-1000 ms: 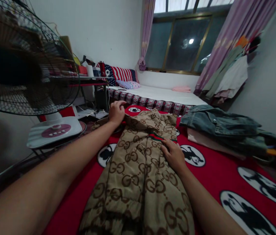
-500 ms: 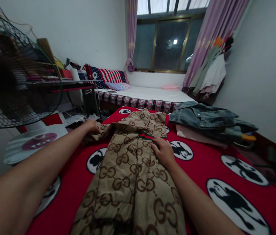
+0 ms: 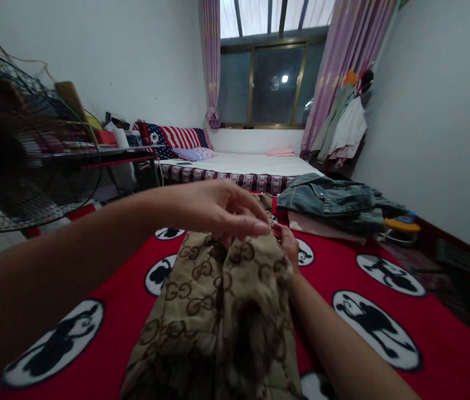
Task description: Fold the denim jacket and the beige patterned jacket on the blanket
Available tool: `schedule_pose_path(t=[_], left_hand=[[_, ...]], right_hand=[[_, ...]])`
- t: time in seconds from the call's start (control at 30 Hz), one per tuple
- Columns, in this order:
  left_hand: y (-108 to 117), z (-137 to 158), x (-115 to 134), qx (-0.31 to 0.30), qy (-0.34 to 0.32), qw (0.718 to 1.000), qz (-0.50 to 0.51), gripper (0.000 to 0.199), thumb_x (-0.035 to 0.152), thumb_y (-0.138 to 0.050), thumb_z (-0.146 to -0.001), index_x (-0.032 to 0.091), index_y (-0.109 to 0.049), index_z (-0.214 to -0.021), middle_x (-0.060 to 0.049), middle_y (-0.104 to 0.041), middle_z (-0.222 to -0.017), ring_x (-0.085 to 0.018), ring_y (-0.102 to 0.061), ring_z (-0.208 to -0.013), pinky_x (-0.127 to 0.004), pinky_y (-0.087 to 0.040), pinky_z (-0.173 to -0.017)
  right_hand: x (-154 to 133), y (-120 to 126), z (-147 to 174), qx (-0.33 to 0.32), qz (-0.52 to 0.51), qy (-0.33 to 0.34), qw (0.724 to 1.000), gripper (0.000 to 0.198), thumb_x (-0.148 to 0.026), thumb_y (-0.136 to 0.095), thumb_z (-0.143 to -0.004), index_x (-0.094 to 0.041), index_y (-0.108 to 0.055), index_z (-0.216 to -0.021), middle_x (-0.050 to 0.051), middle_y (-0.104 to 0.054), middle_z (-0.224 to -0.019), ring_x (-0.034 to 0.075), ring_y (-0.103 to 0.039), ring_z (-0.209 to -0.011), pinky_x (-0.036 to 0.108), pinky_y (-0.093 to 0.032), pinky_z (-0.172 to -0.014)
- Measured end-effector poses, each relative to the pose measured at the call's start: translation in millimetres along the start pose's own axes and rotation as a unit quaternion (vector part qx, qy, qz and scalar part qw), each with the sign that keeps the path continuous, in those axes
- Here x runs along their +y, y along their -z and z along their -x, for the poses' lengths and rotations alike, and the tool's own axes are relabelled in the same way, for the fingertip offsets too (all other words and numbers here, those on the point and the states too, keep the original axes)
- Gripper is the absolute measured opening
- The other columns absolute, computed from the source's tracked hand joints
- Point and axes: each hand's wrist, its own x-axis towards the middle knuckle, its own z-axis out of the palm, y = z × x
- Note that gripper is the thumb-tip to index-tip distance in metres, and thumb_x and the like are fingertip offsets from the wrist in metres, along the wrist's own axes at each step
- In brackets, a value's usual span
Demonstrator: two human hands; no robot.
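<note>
A tan jacket (image 3: 201,278) with a brown interlocking-letter pattern lies lengthwise on the red bedspread. One sleeve (image 3: 255,266) now lies over its front; the dark opening of its cuff (image 3: 249,333) is blurred by motion. My left hand (image 3: 222,208) hovers above the jacket's upper part, fingers bent and thumb apart, with nothing visible between them. It hides the collar area. At the jacket's right edge rests my right hand (image 3: 287,244), its fingers extended toward the cloth and partly hidden behind the sleeve.
Folded denim clothing (image 3: 330,197) sits on a pale folded cloth (image 3: 322,226) to the right. A fan (image 3: 30,150) stands at the left, before a cluttered desk (image 3: 122,149). Beyond is a second bed (image 3: 243,164) under the window.
My left hand has carried the sleeve from the left across the jacket's front and let go of it. My right hand has shifted from the chest to the right edge.
</note>
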Motion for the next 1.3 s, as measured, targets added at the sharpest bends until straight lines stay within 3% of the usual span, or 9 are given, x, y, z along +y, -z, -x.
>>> schedule_pose_path(t=[0.13,0.3,0.53,0.73,0.83,0.97,1.17,1.23,1.3], left_hand=[[-40,-11,-54,0.047,0.024,0.997,-0.052,0.029,0.033,-0.063,-0.083,0.017,-0.072,-0.105,-0.004,-0.073,-0.089,-0.016,-0.065,-0.082,-0.021,-0.046,-0.067],[-80,-16,-104,0.055,0.020,0.998,-0.023,0.038,0.037,-0.067,-0.081,0.018,-0.069,-0.114,-0.007,-0.071,-0.105,-0.020,-0.065,-0.094,-0.025,-0.048,-0.079],[-112,3,-82,0.012,-0.133,0.990,-0.036,0.058,0.050,-0.076,-0.073,0.031,-0.063,-0.126,-0.008,-0.055,-0.130,-0.026,-0.050,-0.121,-0.036,-0.038,-0.104],[-126,12,-71,-0.070,-0.189,0.979,-0.033,0.046,0.048,-0.077,-0.072,0.031,-0.069,-0.115,-0.005,-0.067,-0.101,-0.023,-0.059,-0.096,-0.034,-0.041,-0.092],[-122,17,-64,-0.073,-0.201,0.977,0.005,0.019,0.036,-0.064,-0.087,0.025,-0.074,-0.099,-0.006,-0.068,-0.087,-0.019,-0.061,-0.083,-0.030,-0.045,-0.080],[-84,32,-40,-0.061,-0.169,0.978,0.104,0.016,0.034,-0.065,-0.086,0.022,-0.075,-0.092,-0.007,-0.069,-0.084,-0.018,-0.063,-0.080,-0.027,-0.049,-0.073],[-44,30,-36,-0.219,-0.141,0.957,0.125,0.021,0.032,-0.076,-0.075,0.023,-0.077,-0.095,-0.004,-0.075,-0.083,-0.019,-0.068,-0.072,-0.024,-0.052,-0.067],[-48,6,-58,-0.121,-0.102,0.983,0.090,0.018,0.033,-0.073,-0.078,0.022,-0.078,-0.090,-0.002,-0.074,-0.077,-0.018,-0.067,-0.067,-0.025,-0.052,-0.064],[-55,-28,-90,0.083,-0.044,0.996,0.009,0.015,0.028,-0.066,-0.082,0.019,-0.078,-0.087,-0.003,-0.073,-0.078,-0.019,-0.067,-0.073,-0.026,-0.052,-0.071]], right_hand=[[2,10,-7,-0.026,-0.077,-0.087,0.993,0.075,-0.081,-0.042,-0.073,-0.016,-0.070,-0.096,0.012,-0.074,-0.093,0.024,-0.067,-0.079,0.034,-0.050,-0.069],[4,13,-13,-0.079,-0.003,-0.049,0.996,0.061,-0.073,-0.053,-0.072,-0.018,-0.071,-0.092,0.007,-0.074,-0.091,0.024,-0.066,-0.088,0.034,-0.050,-0.078],[4,15,-17,-0.103,0.130,-0.007,0.986,0.052,-0.052,-0.068,-0.068,-0.016,-0.065,-0.106,0.008,-0.072,-0.090,0.023,-0.066,-0.086,0.037,-0.050,-0.080],[-2,11,-8,-0.113,0.174,0.044,0.977,0.056,-0.048,-0.066,-0.073,-0.019,-0.058,-0.120,0.008,-0.071,-0.098,0.022,-0.065,-0.087,0.036,-0.049,-0.081],[-6,11,-6,-0.112,0.204,0.055,0.971,0.060,-0.048,-0.065,-0.073,-0.018,-0.056,-0.125,0.006,-0.070,-0.091,0.021,-0.063,-0.079,0.035,-0.049,-0.077],[-14,11,-8,-0.104,0.190,0.070,0.974,0.063,-0.050,-0.062,-0.075,-0.013,-0.055,-0.127,0.005,-0.067,-0.083,0.020,-0.061,-0.073,0.033,-0.048,-0.072],[-17,9,-4,-0.151,0.245,0.078,0.954,0.050,-0.042,-0.063,-0.073,-0.020,-0.066,-0.118,0.007,-0.070,-0.098,0.019,-0.062,-0.077,0.033,-0.048,-0.073],[-14,8,-1,-0.191,0.302,0.075,0.931,0.037,-0.031,-0.059,-0.070,-0.021,-0.072,-0.104,0.004,-0.072,-0.090,0.019,-0.062,-0.074,0.031,-0.047,-0.070],[-12,8,1,-0.201,0.340,0.064,0.917,0.032,-0.026,-0.055,-0.068,-0.022,-0.074,-0.094,0.003,-0.071,-0.081,0.019,-0.061,-0.069,0.029,-0.045,-0.065]])
